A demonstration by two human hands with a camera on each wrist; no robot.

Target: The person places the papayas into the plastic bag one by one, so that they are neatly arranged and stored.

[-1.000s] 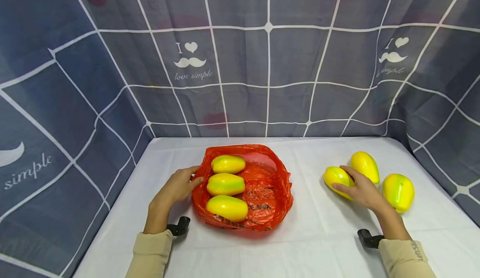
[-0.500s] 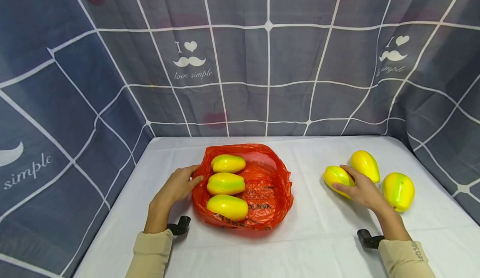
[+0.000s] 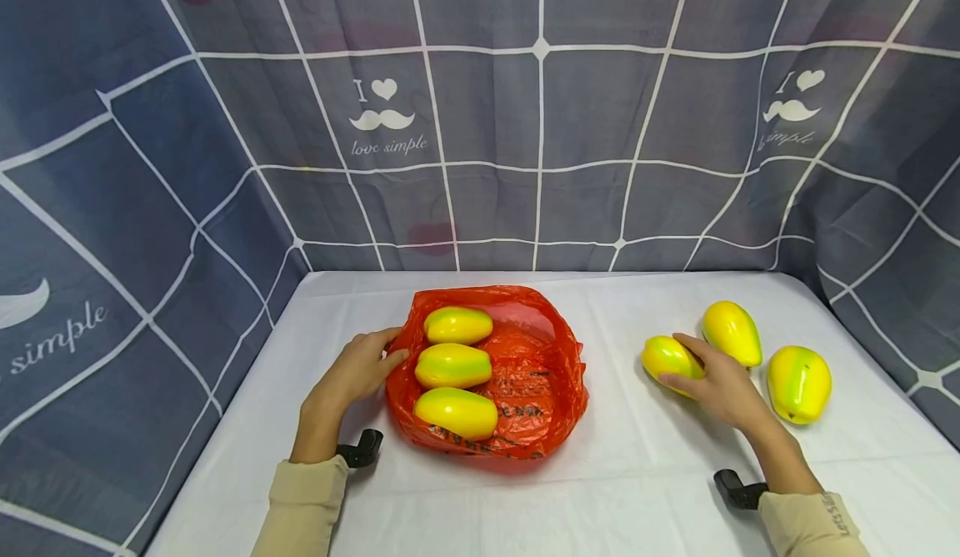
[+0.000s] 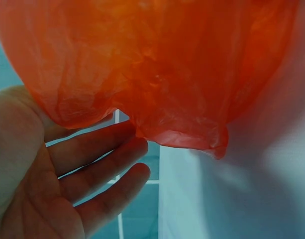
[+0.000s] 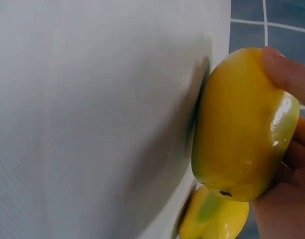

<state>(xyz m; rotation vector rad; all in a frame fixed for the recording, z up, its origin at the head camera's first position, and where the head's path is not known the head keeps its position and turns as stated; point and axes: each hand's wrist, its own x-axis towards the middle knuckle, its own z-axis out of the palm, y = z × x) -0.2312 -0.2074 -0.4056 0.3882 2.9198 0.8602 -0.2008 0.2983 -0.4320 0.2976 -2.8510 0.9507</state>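
Observation:
My left hand (image 3: 358,367) is at the left rim of an open red plastic bag (image 3: 525,390), pinching its edge between thumb and fingers. Inside the bag, three yellow-green papayas (image 3: 453,366) lie in a column along its left side. In the left wrist view, the bag (image 4: 142,64) hides the thumb, while several fingers (image 4: 115,191) reach out straight beneath it. To the right, my right hand (image 3: 723,386) grips another papaya (image 3: 670,357) between thumb and fingers. The right wrist view shows this papaya (image 5: 242,124) close over the white cloth, its dark stem spot facing the camera.
Two more papayas, one behind (image 3: 731,332) and one to the right (image 3: 798,383) of my right hand, rest on the white-covered table (image 3: 600,490). A dark checked curtain (image 3: 480,123) encloses the back and sides. Black wrist cameras (image 3: 362,449) sit at both wrists.
My right hand has shifted slightly left with the papaya, away from the two others. The left hand stays at the bag's rim, and the whole view has tilted a little.

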